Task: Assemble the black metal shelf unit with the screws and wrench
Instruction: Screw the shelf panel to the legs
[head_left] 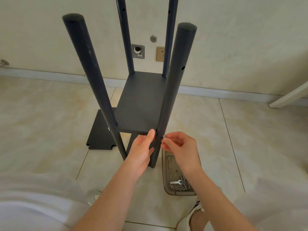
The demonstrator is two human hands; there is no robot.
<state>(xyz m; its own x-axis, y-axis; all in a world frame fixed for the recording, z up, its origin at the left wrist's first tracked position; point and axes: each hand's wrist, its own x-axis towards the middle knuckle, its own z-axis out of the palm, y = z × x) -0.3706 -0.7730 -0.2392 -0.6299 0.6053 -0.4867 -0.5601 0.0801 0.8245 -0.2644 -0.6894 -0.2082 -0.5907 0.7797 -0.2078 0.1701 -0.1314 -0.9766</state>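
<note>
A wall socket [160, 54] sits above the grey baseboard [216, 93].

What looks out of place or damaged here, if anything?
On the wall, the box beside the socket has no cover and shows a bare hole. A loose shelf panel lies on the floor. The left hand gripping the post and the right hand pinching a screw look normal.

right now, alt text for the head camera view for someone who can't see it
A right hand pinches a small silver screw at the near right round black metal post while the left hand grips that post beside the flat black metal shelf panel. A clear plastic tray with a silver wrench lies on the floor.
</note>
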